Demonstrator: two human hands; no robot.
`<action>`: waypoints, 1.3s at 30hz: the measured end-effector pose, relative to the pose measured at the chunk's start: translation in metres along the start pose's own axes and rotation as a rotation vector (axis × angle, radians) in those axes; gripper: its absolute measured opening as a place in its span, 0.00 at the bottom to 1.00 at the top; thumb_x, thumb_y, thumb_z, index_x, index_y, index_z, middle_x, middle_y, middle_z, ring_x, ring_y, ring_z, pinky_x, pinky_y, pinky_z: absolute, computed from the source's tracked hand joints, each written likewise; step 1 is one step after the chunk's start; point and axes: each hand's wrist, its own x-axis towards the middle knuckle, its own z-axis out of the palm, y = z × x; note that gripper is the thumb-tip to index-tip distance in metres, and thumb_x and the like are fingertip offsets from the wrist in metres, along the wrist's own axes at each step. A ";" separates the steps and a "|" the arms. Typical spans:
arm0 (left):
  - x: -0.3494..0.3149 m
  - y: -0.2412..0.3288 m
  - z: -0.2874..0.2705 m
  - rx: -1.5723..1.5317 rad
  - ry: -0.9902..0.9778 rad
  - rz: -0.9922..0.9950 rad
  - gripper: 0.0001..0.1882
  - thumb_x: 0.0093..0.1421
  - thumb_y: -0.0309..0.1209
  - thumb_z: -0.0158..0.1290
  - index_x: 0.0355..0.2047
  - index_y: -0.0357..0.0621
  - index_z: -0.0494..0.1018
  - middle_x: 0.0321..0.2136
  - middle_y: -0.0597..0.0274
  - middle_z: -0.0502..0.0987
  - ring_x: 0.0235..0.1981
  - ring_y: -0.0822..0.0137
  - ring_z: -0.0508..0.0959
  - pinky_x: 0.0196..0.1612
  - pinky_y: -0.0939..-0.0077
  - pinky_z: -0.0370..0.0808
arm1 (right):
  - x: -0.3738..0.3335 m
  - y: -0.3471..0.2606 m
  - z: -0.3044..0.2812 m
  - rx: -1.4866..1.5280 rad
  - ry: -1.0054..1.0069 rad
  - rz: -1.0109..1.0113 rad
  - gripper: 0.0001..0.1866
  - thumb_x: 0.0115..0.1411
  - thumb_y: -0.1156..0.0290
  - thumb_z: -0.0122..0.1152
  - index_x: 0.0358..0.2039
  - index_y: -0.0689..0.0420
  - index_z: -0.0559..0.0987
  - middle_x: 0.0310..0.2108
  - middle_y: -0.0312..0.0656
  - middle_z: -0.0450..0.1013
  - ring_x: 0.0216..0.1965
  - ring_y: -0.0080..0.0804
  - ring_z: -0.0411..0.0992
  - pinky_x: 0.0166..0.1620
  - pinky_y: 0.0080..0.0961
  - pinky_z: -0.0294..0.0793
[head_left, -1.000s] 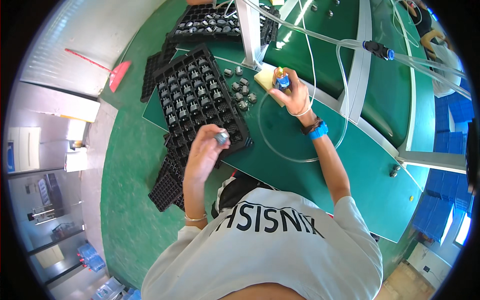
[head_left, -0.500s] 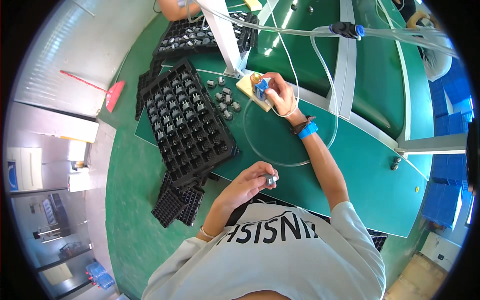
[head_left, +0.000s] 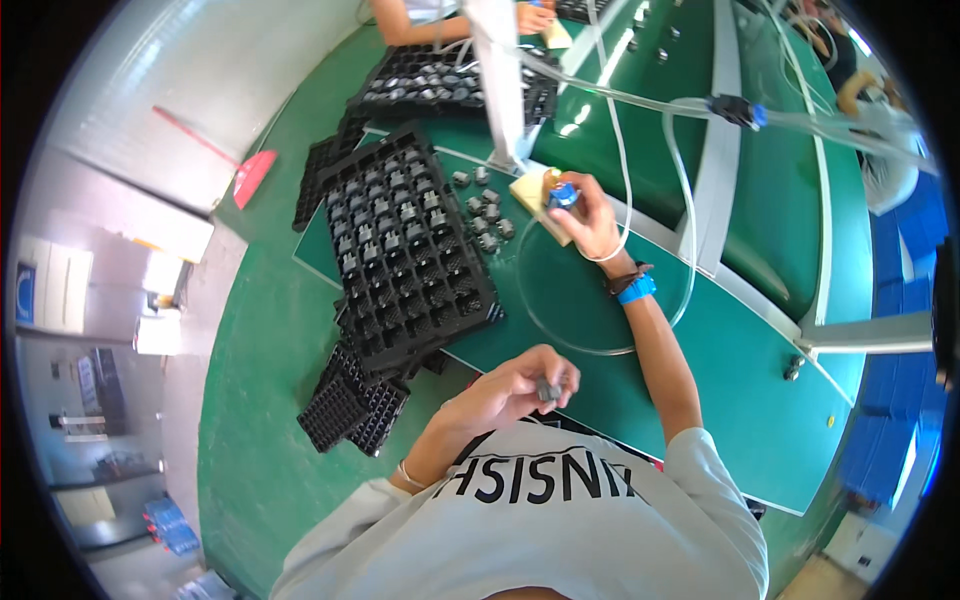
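Note:
My left hand (head_left: 505,392) is held close to my shirt, in front of the table edge. Its thumb and fingers pinch a small grey part (head_left: 548,390). Farther out, my right hand (head_left: 592,220) closes round a small blue device with an amber end (head_left: 562,195). That device is over a pale yellow block (head_left: 535,195); whether it touches the block I cannot tell. Just left of the block lie several loose small grey parts (head_left: 490,212). A black compartment tray (head_left: 420,240) rests beside them, its far pockets filled with similar parts.
A clear tube (head_left: 690,230) loops round my right wrist area, and a white post (head_left: 500,90) rises behind the tray. Another person's arm (head_left: 420,28) reaches over a second filled tray (head_left: 400,95). More black trays (head_left: 350,400) lie low on the left.
The whole view has shifted, moving the scene right and down. My left hand has drawn slightly toward my body and turned the grey part. My right hand stays at the block with the blue device.

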 end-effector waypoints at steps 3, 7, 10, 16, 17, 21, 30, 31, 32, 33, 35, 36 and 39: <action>0.004 0.030 0.041 0.017 -0.402 0.146 0.04 0.55 0.22 0.39 0.29 0.43 0.62 0.29 0.61 0.63 0.29 0.71 0.64 0.31 0.80 0.62 | -0.004 0.020 0.005 0.173 0.021 0.047 0.23 0.49 0.68 0.61 0.44 0.61 0.67 0.33 0.38 0.66 0.33 0.22 0.63 0.36 0.18 0.64; -0.011 0.081 0.102 0.521 -0.625 0.401 0.06 0.54 0.25 0.45 0.22 0.42 0.63 0.26 0.62 0.64 0.24 0.70 0.64 0.26 0.78 0.62 | -0.003 0.019 0.006 0.243 0.091 0.002 0.23 0.48 0.65 0.62 0.43 0.60 0.68 0.28 0.35 0.65 0.24 0.17 0.58 0.27 0.15 0.59; -0.010 0.111 0.128 0.510 -0.595 0.364 0.02 0.53 0.24 0.48 0.27 0.40 0.68 0.25 0.60 0.65 0.21 0.69 0.64 0.24 0.80 0.62 | -0.003 0.017 0.010 0.145 0.027 0.066 0.25 0.47 0.65 0.62 0.44 0.60 0.67 0.26 0.33 0.64 0.22 0.17 0.54 0.25 0.15 0.55; 0.005 0.129 0.115 0.565 -0.715 0.396 0.08 0.53 0.25 0.50 0.34 0.37 0.72 0.24 0.57 0.63 0.20 0.66 0.66 0.22 0.80 0.62 | -0.004 0.001 0.001 0.106 -0.025 0.118 0.26 0.48 0.65 0.61 0.45 0.62 0.66 0.37 0.41 0.67 0.36 0.24 0.65 0.38 0.17 0.65; 0.010 0.136 0.113 0.606 -0.759 0.351 0.08 0.52 0.25 0.50 0.33 0.38 0.71 0.24 0.57 0.63 0.20 0.65 0.66 0.22 0.79 0.62 | -0.002 -0.001 0.000 0.131 -0.025 0.133 0.26 0.48 0.65 0.61 0.46 0.62 0.66 0.38 0.42 0.67 0.38 0.25 0.65 0.40 0.19 0.65; 0.021 0.150 0.100 0.585 -0.784 0.263 0.05 0.50 0.25 0.51 0.29 0.43 0.69 0.25 0.59 0.64 0.20 0.65 0.67 0.19 0.78 0.64 | -0.002 0.003 0.000 0.184 -0.016 0.160 0.27 0.48 0.64 0.60 0.46 0.62 0.65 0.39 0.44 0.67 0.40 0.28 0.66 0.44 0.21 0.66; 0.023 0.120 0.087 0.649 -0.106 1.222 0.10 0.42 0.25 0.56 0.25 0.50 0.67 0.27 0.59 0.68 0.17 0.68 0.66 0.11 0.82 0.61 | -0.005 0.004 0.002 0.080 -0.033 0.163 0.32 0.50 0.53 0.55 0.49 0.64 0.64 0.39 0.42 0.68 0.41 0.29 0.66 0.47 0.24 0.63; 0.022 0.121 0.085 0.643 -0.105 1.223 0.10 0.42 0.25 0.56 0.25 0.50 0.67 0.27 0.59 0.68 0.17 0.68 0.66 0.11 0.82 0.61 | -0.006 0.002 0.004 0.093 -0.032 0.176 0.32 0.50 0.53 0.55 0.49 0.65 0.64 0.39 0.42 0.68 0.41 0.29 0.66 0.47 0.24 0.63; 0.022 0.121 0.085 0.635 -0.088 1.225 0.09 0.43 0.25 0.55 0.25 0.49 0.67 0.27 0.59 0.67 0.17 0.68 0.66 0.12 0.82 0.61 | -0.006 0.002 0.004 0.087 -0.028 0.154 0.32 0.51 0.53 0.55 0.49 0.64 0.64 0.40 0.42 0.67 0.41 0.29 0.66 0.47 0.24 0.63; 0.021 0.122 0.085 0.628 -0.071 1.227 0.08 0.44 0.26 0.54 0.25 0.48 0.66 0.26 0.60 0.66 0.17 0.68 0.65 0.14 0.82 0.61 | -0.005 0.004 0.004 0.083 -0.023 0.123 0.30 0.50 0.57 0.56 0.48 0.64 0.64 0.40 0.44 0.68 0.41 0.30 0.67 0.47 0.24 0.64; 0.021 0.128 0.084 0.618 -0.036 1.207 0.07 0.46 0.26 0.53 0.25 0.47 0.66 0.25 0.61 0.64 0.18 0.69 0.64 0.16 0.82 0.60 | -0.005 0.005 0.003 0.192 -0.026 0.148 0.27 0.49 0.62 0.58 0.47 0.63 0.65 0.41 0.45 0.69 0.42 0.30 0.67 0.47 0.25 0.64; 0.022 0.132 0.084 0.614 -0.019 1.203 0.06 0.47 0.26 0.52 0.25 0.46 0.65 0.24 0.62 0.63 0.18 0.69 0.63 0.18 0.81 0.60 | 0.002 0.005 0.001 0.174 -0.031 0.123 0.27 0.50 0.62 0.59 0.47 0.63 0.65 0.40 0.45 0.69 0.42 0.30 0.67 0.48 0.25 0.64; 0.017 0.144 0.081 0.593 -0.002 1.223 0.05 0.51 0.27 0.50 0.25 0.43 0.64 0.22 0.63 0.60 0.19 0.70 0.62 0.22 0.81 0.60 | 0.000 0.010 0.002 0.249 -0.016 0.072 0.26 0.50 0.64 0.59 0.47 0.63 0.65 0.41 0.43 0.67 0.43 0.28 0.65 0.48 0.23 0.63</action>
